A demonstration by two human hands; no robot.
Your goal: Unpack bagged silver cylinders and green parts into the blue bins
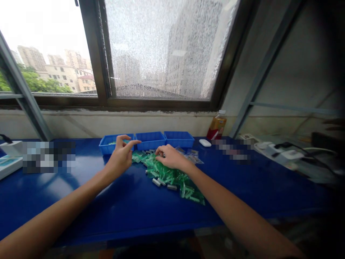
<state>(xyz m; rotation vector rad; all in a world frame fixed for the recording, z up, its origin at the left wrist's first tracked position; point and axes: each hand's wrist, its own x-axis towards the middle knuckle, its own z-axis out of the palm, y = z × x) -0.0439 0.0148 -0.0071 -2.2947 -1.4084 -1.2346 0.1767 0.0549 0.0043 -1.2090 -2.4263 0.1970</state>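
A heap of small green pieces and short grey cylinders (172,178) lies on the blue table (81,201). My right hand (169,156) rests on the far end of the heap, fingers curled in a pinch on a small piece I cannot make out. My left hand (121,154) hovers beside the heap's left end, thumb and forefinger spread apart, holding nothing. Three blue trays stand in a row behind the heap: left (106,145), middle (151,140), right (179,138). The left tray holds a few green pieces.
A window and sill run behind the table. A yellow-red bottle (217,126) and a small white object (205,142) stand right of the trays. White devices with cables (280,153) lie at far right, a white box (10,147) at far left.
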